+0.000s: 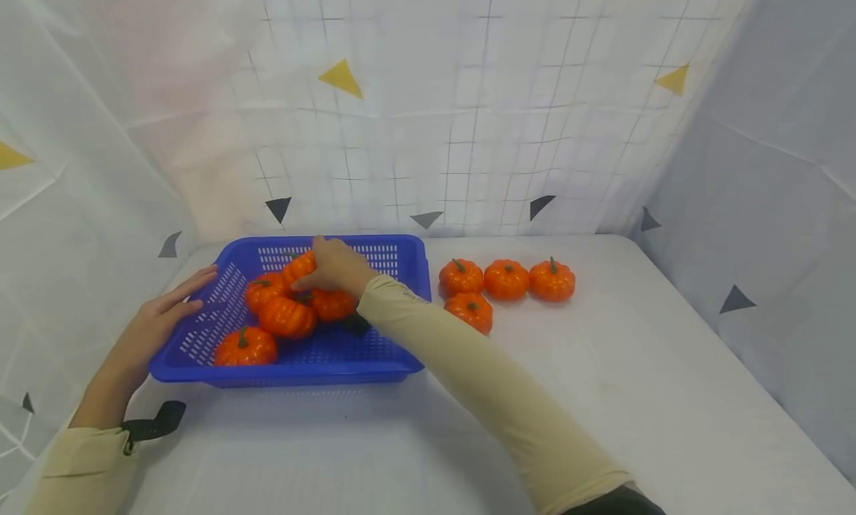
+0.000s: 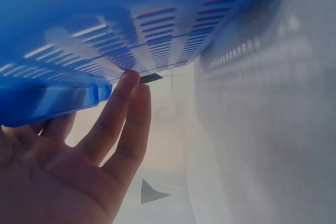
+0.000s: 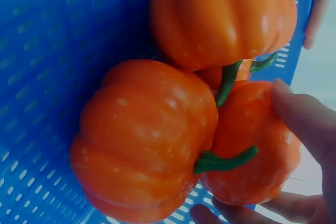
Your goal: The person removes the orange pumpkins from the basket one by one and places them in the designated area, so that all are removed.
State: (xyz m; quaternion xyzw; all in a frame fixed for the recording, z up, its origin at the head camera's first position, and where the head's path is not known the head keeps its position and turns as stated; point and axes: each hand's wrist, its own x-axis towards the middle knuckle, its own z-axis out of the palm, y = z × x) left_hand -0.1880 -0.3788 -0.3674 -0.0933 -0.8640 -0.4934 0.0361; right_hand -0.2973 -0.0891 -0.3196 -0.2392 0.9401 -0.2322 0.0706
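My right hand (image 1: 342,268) has its thumb and fingers curled around one ribbed orange pumpkin (image 3: 257,129) — thumb on one side, fingertips on the other, the gap between them just as wide as the fruit. That pumpkin is inside the blue basket (image 1: 314,371), toward its back, crowded against the other pumpkins (image 1: 287,318); I can count four of those in there, one sitting apart near the front left corner.

My left hand (image 1: 157,325) is at the basket's left side, fingers extended and lightly bent, touching the rim and the slotted wall. In the left wrist view two fingers lie close together — their tips up by the slots.

To the right of the basket, four more pumpkins (image 1: 506,280) sit on the white table (image 1: 635,381): three in a row, one in front.
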